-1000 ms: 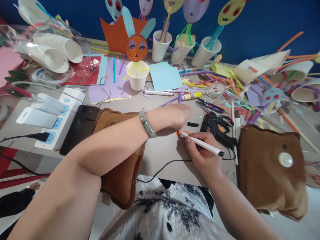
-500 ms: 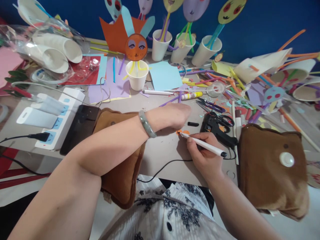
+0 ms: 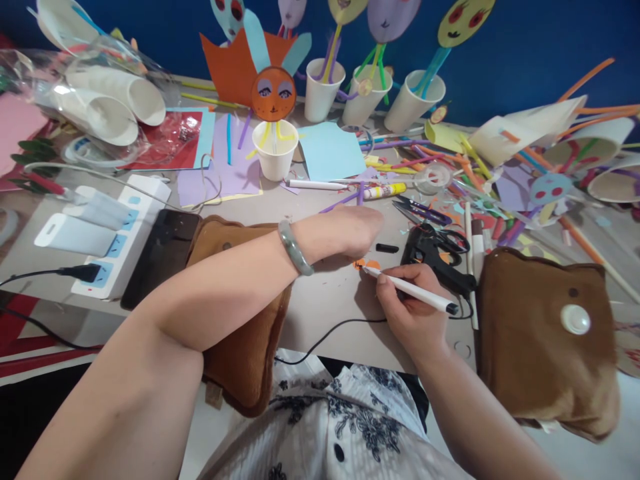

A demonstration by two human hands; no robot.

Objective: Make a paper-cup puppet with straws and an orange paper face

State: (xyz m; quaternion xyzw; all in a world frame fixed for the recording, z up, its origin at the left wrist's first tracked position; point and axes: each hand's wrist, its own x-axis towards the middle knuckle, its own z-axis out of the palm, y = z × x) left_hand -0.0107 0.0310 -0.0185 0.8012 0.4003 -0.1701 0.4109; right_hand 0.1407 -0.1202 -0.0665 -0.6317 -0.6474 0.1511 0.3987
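Observation:
My right hand (image 3: 415, 300) grips a white marker pen (image 3: 423, 293) with a black end, its tip resting at small orange paper pieces (image 3: 371, 265) on the table. A small black mark shows on the left piece. Close beside them, my left hand (image 3: 357, 230) is curled down against the table, a green bangle (image 3: 294, 247) on its wrist. Its fingertips are hidden, so I cannot make out what they hold. A black pen cap (image 3: 387, 248) lies between my hands. Just to the right are a black glue gun (image 3: 435, 257) and scissors (image 3: 423, 210).
Brown plush cushions (image 3: 545, 347) lie at right and under my left arm. A power strip (image 3: 120, 233) and phone (image 3: 160, 257) are at left. A paper cup (image 3: 275, 153) with an orange-faced figure stands behind, near several others. Colourful straws and scraps (image 3: 450, 163) cover the back right.
The pen tip has shifted slightly right, leaving the black mark on the orange piece more visible. My left hand stays in place.

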